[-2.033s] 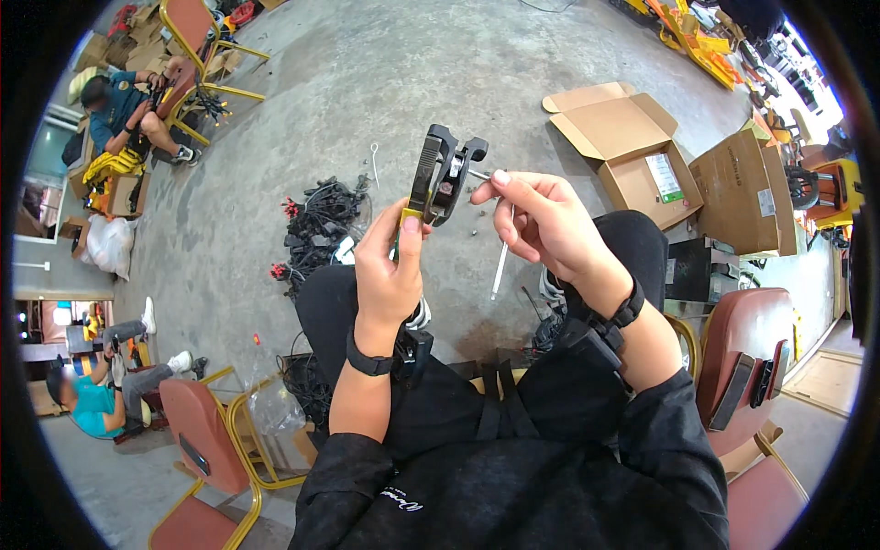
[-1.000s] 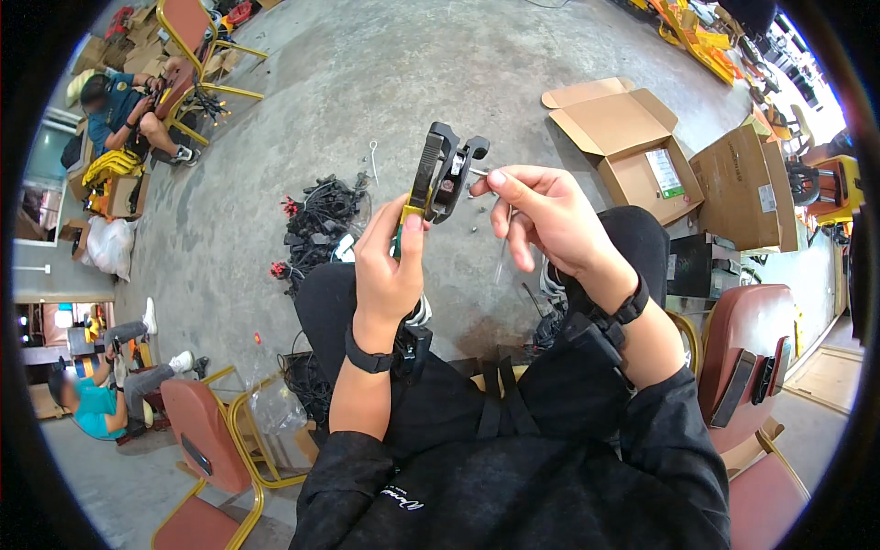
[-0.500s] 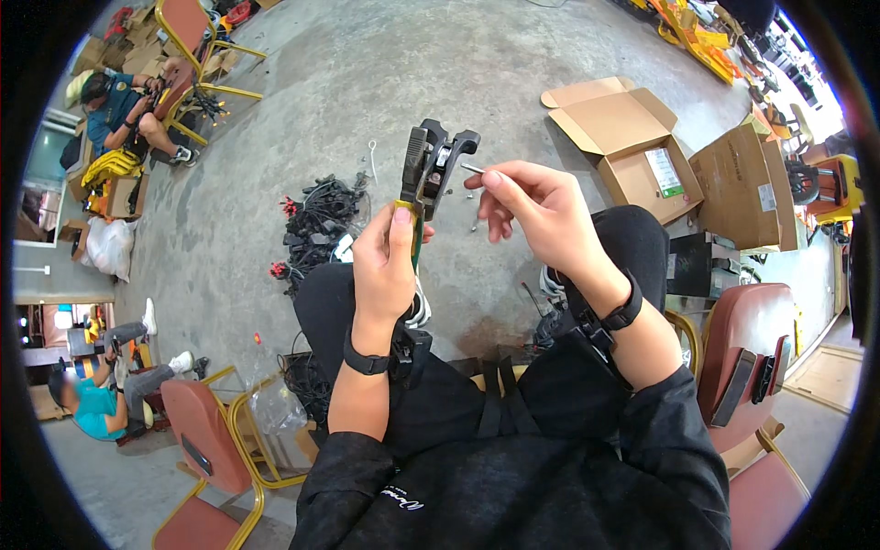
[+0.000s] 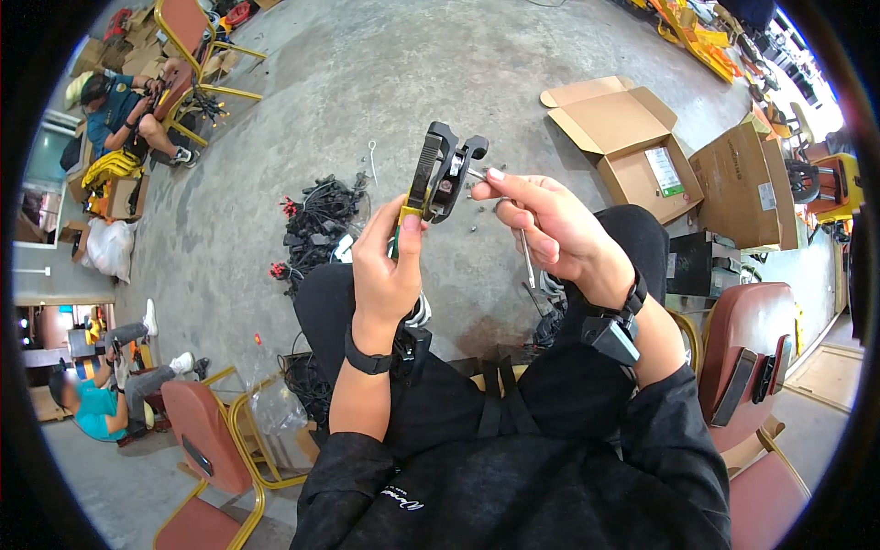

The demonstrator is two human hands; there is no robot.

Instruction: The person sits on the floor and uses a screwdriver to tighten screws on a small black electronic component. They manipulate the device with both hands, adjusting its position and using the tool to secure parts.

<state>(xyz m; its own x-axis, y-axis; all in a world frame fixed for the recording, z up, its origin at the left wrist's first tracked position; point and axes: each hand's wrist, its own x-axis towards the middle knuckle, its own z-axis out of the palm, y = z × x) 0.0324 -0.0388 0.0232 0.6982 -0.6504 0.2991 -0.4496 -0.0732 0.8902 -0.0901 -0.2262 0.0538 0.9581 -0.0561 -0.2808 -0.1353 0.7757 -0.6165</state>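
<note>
My left hand (image 4: 390,261) is closed around the lower end of a plier-like tool (image 4: 424,179), which stands upright over the floor. Black and jaw-like at the top, it has a ribbed edge, a metal piece in its middle and a yellow-and-green lower part; the fingers hide most of that. Beside it my right hand (image 4: 561,225) pinches a thin bent metal rod (image 4: 527,261) that looks like a hex key. One tip reaches the black head's right side, and the other end hangs below the fingers. Whether the tip sits in a screw is too small to tell.
A pile of black cables (image 4: 321,220) lies on the floor at left. Small metal pieces (image 4: 474,229) are scattered beneath my hands. An open cardboard box (image 4: 655,170) stands at right, near a brown chair (image 4: 747,344). Two people sit at far left.
My right hand has turned and come closer to the black head; the rod's long end now shows below the fingers. The tool in my left hand has shifted slightly right.
</note>
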